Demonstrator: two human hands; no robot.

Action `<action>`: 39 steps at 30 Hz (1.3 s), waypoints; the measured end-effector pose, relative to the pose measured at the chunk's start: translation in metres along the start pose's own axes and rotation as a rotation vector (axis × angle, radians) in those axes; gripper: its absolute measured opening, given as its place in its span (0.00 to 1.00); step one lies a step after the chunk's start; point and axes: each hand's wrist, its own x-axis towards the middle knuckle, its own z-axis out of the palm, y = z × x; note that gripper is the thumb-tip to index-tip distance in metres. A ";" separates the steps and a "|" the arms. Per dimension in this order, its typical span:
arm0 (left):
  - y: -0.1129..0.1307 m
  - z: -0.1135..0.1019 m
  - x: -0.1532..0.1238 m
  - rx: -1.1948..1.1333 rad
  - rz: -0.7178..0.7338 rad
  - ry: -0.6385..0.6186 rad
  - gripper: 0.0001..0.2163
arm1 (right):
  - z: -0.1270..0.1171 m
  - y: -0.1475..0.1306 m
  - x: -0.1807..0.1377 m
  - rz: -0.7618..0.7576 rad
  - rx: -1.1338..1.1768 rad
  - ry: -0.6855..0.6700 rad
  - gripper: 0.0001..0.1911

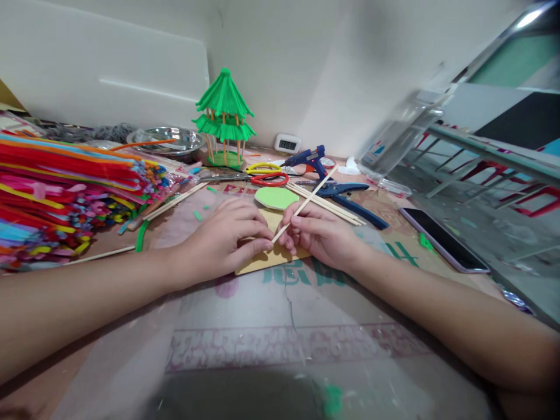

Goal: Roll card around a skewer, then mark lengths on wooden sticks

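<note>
My right hand [321, 233] pinches a thin wooden stick [306, 201] near its lower end; the stick slants up and to the right. My left hand [230, 239] lies curled beside it, fingertips meeting the stick's lower tip. Both hands rest over a yellow-brown cardboard piece [265, 259]. Just beyond the fingers lies a light green foam disc [276, 197].
A big pile of coloured pipe cleaners [61, 192] fills the left. At the back stand a green pagoda model [224, 119], a metal bowl [168, 140], scissors [262, 174], a blue glue gun [308, 158], loose sticks [332, 205], blue pliers [356, 201]. A phone [441, 238] lies right.
</note>
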 end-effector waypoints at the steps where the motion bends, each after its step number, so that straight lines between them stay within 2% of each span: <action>1: 0.000 0.000 0.000 -0.008 -0.007 -0.003 0.11 | 0.000 0.000 0.000 -0.001 -0.004 -0.001 0.08; 8: 0.004 -0.002 0.003 0.008 -0.001 -0.035 0.14 | 0.003 0.001 -0.002 -0.007 -0.021 -0.010 0.09; 16: 0.002 -0.001 0.001 0.037 0.026 0.005 0.10 | 0.003 0.002 -0.002 -0.020 -0.040 -0.017 0.10; 22: 0.000 0.000 0.001 0.092 0.048 -0.016 0.10 | 0.005 0.002 -0.003 -0.031 -0.054 -0.002 0.13; 29: 0.001 -0.003 0.000 0.111 -0.033 0.027 0.08 | 0.005 0.001 -0.004 -0.071 -0.113 0.039 0.15; 35: 0.001 -0.002 0.001 0.130 -0.002 0.034 0.07 | 0.007 0.002 -0.006 -0.061 -0.121 0.011 0.14; 39: -0.001 -0.004 0.004 0.082 -0.086 0.041 0.07 | 0.010 -0.002 -0.010 -0.031 -0.120 -0.019 0.12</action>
